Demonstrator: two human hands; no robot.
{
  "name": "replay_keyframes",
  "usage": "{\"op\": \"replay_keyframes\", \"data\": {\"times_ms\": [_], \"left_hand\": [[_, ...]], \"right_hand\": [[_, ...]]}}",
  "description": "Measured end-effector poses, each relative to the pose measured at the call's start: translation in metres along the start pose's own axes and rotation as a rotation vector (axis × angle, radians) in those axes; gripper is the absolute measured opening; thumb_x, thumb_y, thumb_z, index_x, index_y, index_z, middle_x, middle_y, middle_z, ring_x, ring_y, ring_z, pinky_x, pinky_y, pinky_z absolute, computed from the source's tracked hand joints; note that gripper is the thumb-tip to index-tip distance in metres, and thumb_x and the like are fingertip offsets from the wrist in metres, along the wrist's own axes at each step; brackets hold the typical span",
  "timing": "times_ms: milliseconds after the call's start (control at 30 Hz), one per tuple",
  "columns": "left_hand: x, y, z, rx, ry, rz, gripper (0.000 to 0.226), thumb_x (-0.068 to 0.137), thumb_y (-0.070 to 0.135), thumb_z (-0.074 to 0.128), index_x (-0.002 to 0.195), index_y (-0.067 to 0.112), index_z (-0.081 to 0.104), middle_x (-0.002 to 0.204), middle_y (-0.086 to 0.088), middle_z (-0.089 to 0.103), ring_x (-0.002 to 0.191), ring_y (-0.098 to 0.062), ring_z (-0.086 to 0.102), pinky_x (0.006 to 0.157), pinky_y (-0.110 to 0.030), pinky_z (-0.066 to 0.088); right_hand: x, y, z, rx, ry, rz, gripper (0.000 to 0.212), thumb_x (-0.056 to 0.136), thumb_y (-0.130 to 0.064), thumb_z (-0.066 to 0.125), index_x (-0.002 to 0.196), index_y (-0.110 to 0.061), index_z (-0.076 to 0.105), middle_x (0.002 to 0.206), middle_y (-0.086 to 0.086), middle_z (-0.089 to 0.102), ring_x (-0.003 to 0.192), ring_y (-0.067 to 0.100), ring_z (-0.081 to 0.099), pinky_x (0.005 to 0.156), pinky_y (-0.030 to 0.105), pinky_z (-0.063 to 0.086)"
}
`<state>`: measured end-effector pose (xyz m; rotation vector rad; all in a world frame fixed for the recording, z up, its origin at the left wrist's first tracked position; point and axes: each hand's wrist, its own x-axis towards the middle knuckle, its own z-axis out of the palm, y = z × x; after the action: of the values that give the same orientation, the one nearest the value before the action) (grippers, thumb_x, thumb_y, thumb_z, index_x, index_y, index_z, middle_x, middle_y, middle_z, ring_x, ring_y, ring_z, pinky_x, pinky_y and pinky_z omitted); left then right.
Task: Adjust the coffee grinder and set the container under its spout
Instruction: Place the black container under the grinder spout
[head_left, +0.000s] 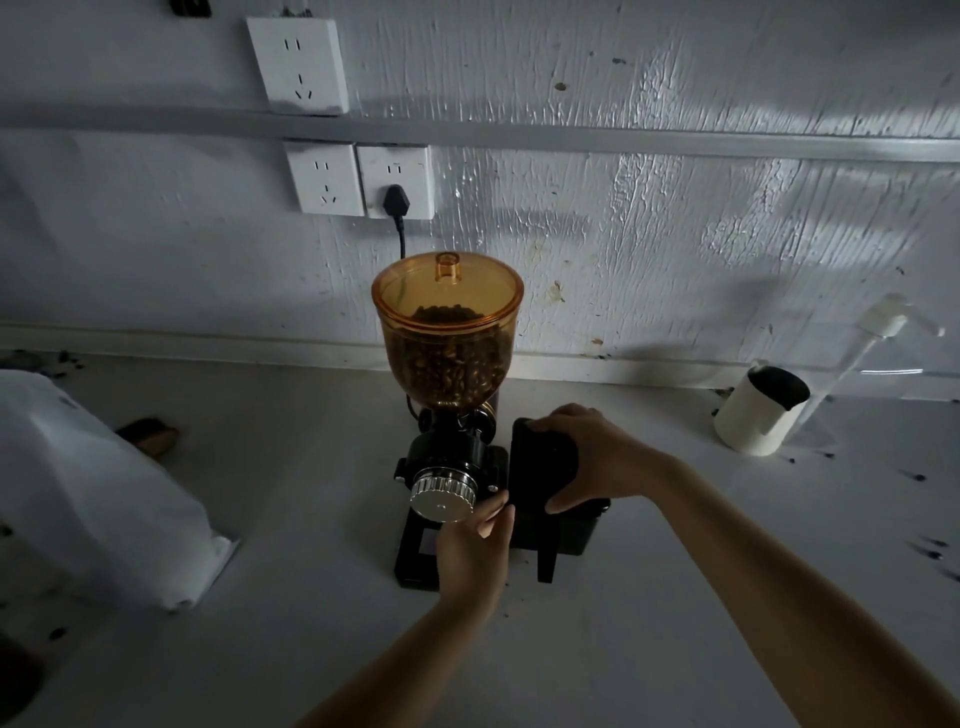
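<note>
A black coffee grinder (447, 457) stands on the white counter, with an amber hopper (447, 312) full of beans on top and a silver knob (443, 493) at its front. My left hand (475, 545) is just below and right of the knob, fingertips near the knob's edge and against a black container (540, 467). My right hand (592, 457) grips that black container from its right side, holding it directly to the right of the grinder. A black handle-like part (546, 556) sticks out below the container toward me.
A white cup with a dark inside (753, 415) and a clear pump bottle (878, 332) stand at the right by the wall. A white bag (93, 488) lies at the left. The grinder's plug (396, 200) sits in a wall socket. Dark crumbs dot the counter (675, 597).
</note>
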<state>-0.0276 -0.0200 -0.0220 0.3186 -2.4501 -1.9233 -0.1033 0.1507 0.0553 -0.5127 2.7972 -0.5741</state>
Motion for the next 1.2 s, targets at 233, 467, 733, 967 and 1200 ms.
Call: {"op": "replay_keyframes", "data": {"times_ms": [233,467,733,967,1200], "left_hand": [[0.000,-0.002,0.000,-0.014,0.048,-0.020,0.024,0.089,0.019,0.060,0.110,0.012,0.069,0.108,-0.006,0.073,0.098,-0.008,0.064,0.076,-0.006,0.042],[0.000,-0.002,0.000,0.012,0.058,-0.001,0.022,0.088,0.020,0.062,0.107,0.013,0.070,0.105,-0.003,0.074,0.088,0.000,0.062,0.067,0.001,0.044],[0.000,0.000,0.000,-0.001,0.040,-0.017,0.023,0.086,0.021,0.064,0.107,0.011,0.069,0.093,0.005,0.066,0.085,0.002,0.059,0.068,-0.002,0.040],[0.007,0.016,0.010,0.046,-0.075,-0.024,0.029,0.093,0.021,0.053,0.120,0.012,0.058,0.105,-0.003,0.066,0.106,-0.021,0.062,0.078,-0.021,0.046],[0.016,0.009,0.015,0.262,-0.099,0.077,0.037,0.096,0.027,0.041,0.132,0.027,0.049,0.125,-0.017,0.063,0.085,-0.021,0.066,0.067,-0.016,0.048]], "right_hand": [[0.005,-0.005,0.016,-0.089,-0.040,0.038,0.101,0.053,-0.050,0.081,0.140,-0.034,0.033,0.135,0.001,0.039,0.123,0.023,0.032,0.102,0.042,0.038],[0.004,-0.003,0.016,-0.100,-0.058,0.052,0.101,0.052,-0.050,0.081,0.140,-0.034,0.034,0.135,0.001,0.040,0.123,0.024,0.033,0.101,0.042,0.038],[0.006,-0.002,0.018,-0.118,-0.068,0.051,0.101,0.053,-0.052,0.081,0.141,-0.033,0.033,0.134,0.001,0.043,0.122,0.025,0.037,0.101,0.038,0.036],[0.005,-0.008,0.016,-0.160,-0.086,0.051,0.104,0.053,-0.051,0.081,0.142,-0.031,0.032,0.136,0.002,0.045,0.122,0.026,0.044,0.101,0.039,0.039],[0.010,-0.010,0.013,-0.199,-0.139,0.059,0.106,0.052,-0.050,0.081,0.143,-0.032,0.030,0.138,0.002,0.043,0.123,0.026,0.046,0.100,0.040,0.042]]}}
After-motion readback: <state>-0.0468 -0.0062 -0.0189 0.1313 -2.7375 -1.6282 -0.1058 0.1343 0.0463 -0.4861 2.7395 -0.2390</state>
